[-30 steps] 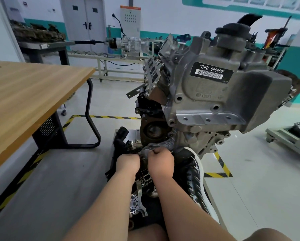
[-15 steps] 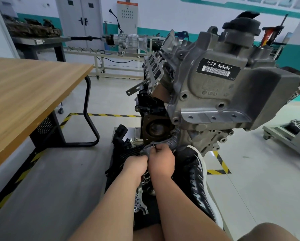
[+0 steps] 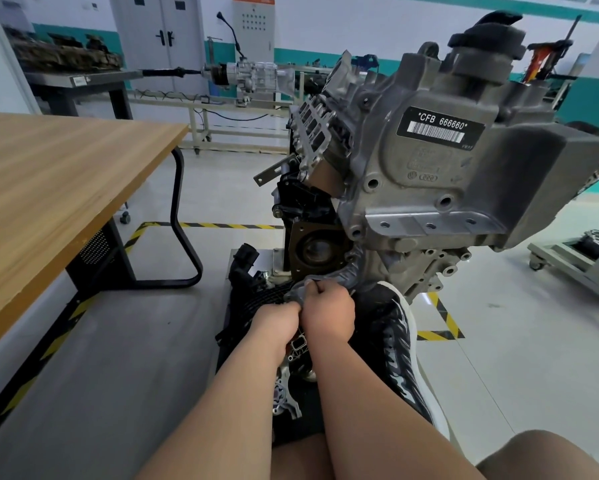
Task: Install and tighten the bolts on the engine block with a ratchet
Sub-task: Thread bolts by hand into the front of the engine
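A wooden table (image 3: 66,188) stands well left of the fingers. The left hand (image 3: 277,322) is curled, knuckles up, touching the right hand; what its fingers hold is hidden. The right hand (image 3: 330,313) pinches the grey flange (image 3: 339,277) at the lower edge of the engine block (image 3: 429,188), which rises above and right of the fingertips. A black shoe (image 3: 391,334) lies just right of them.
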